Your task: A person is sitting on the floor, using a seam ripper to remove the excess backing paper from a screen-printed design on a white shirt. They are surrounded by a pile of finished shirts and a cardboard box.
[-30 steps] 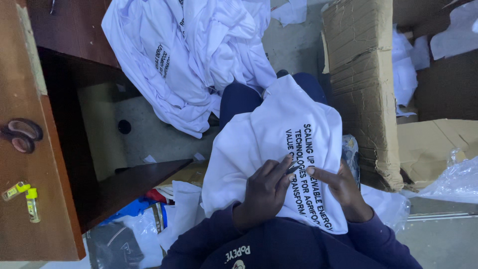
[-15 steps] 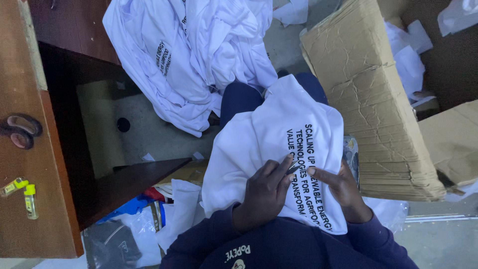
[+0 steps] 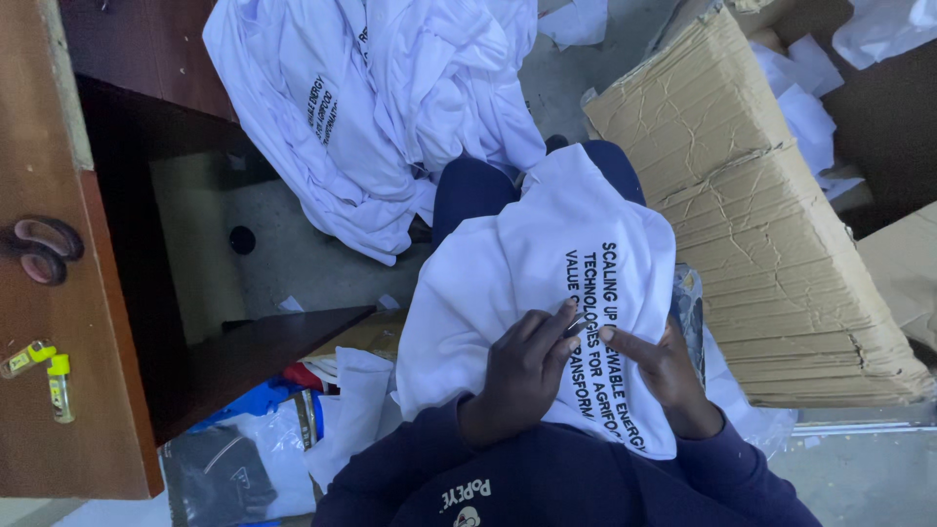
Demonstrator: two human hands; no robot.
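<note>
Both hands [image 3: 595, 366] flat (fingertips meeting), forearms bent inward

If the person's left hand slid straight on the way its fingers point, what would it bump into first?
Probably the right hand: the left hand lies on the white shirt with fingertips aimed at the right hand's fingers, almost touching.
</note>
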